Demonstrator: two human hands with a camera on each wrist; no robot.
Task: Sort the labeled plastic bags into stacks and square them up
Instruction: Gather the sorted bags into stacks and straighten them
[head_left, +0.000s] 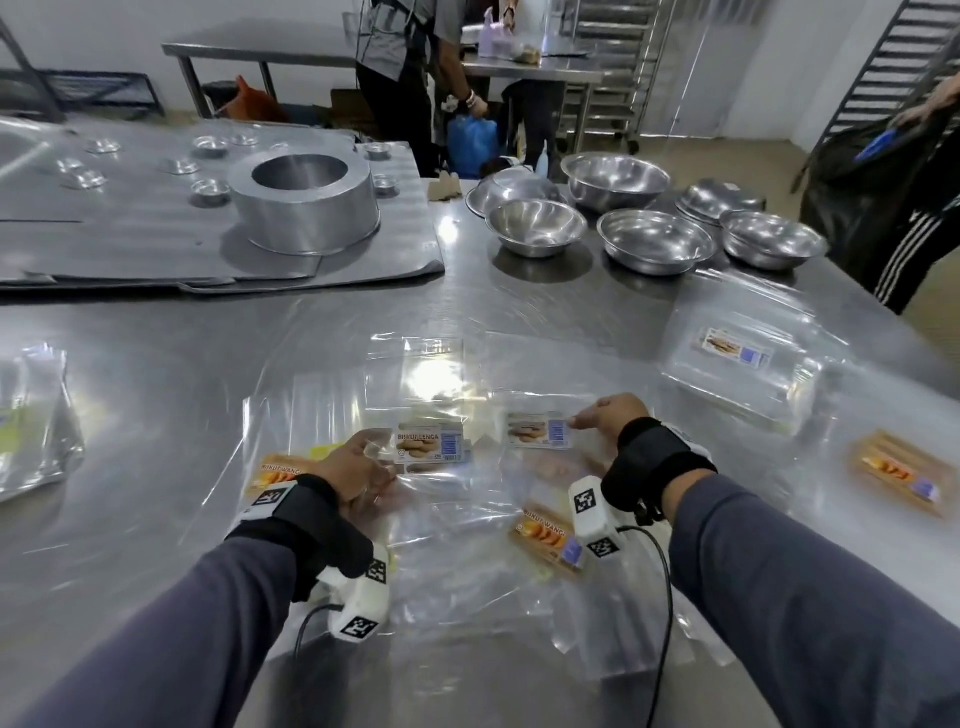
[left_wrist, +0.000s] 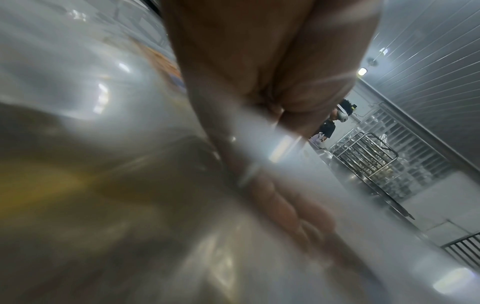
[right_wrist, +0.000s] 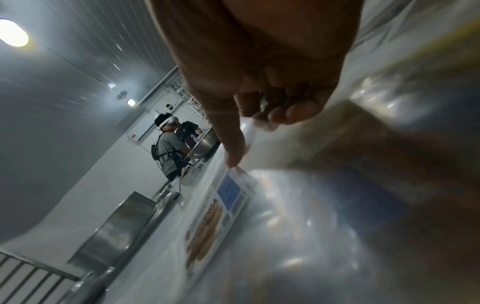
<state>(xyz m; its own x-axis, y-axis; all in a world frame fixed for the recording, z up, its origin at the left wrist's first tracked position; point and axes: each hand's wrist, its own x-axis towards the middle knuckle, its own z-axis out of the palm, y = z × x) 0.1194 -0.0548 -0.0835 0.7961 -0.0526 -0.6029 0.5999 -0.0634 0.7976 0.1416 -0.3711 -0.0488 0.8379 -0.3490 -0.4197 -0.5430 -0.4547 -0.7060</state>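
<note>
Overhead, left hand (head_left: 358, 470) flat on bags, fingers straight | wrist view: right hand (right_wrist: 262, 86) fingers pinching bag (right_wrist: 249, 131)

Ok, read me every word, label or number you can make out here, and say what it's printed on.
"BISKUT LENGA": white bag label by the left hand.
"BISKUT WANGI": orange bag label near the right wrist.
Label at the right hand: text blurred.
Far right labels, barcodes: unreadable.

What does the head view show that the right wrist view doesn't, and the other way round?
Only the head view shows the left hand on the bags, the orange-labeled bags and the steel bowls. Only the right wrist view shows the ceiling lamp and the curled fingers from below. Both show the right hand at the white-labeled bag.
</note>
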